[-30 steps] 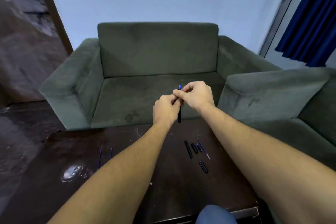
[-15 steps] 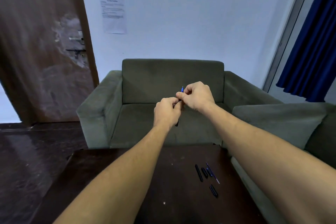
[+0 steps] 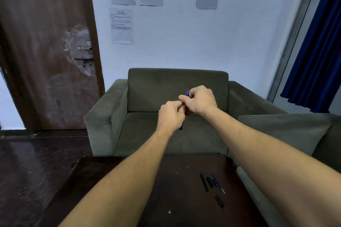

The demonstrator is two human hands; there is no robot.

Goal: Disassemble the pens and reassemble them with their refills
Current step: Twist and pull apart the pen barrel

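Observation:
Both hands are raised in front of me and close together on one dark pen [image 3: 181, 126]. My left hand [image 3: 170, 115] grips its lower barrel, whose end sticks out below the fist. My right hand [image 3: 200, 100] pinches the upper part, and a blue tip shows just above the fingers. On the dark table [image 3: 118, 180] at the lower right lie loose pen parts: a long black barrel [image 3: 204, 182], a short black piece [image 3: 209, 182], a thin blue refill [image 3: 217, 182] and another black piece [image 3: 219, 200].
A green armchair [image 3: 177, 97] stands behind the table, and a second green seat [image 3: 287, 131] is on the right. A brown door [image 3: 46, 48] is at left, a blue curtain [image 3: 317, 42] at right. Paper sheets hang on the wall.
The view has tilted upward, so the table and loose parts sit lower in frame and more wall shows. Both hands stay clasped on the pen in nearly the same pose.

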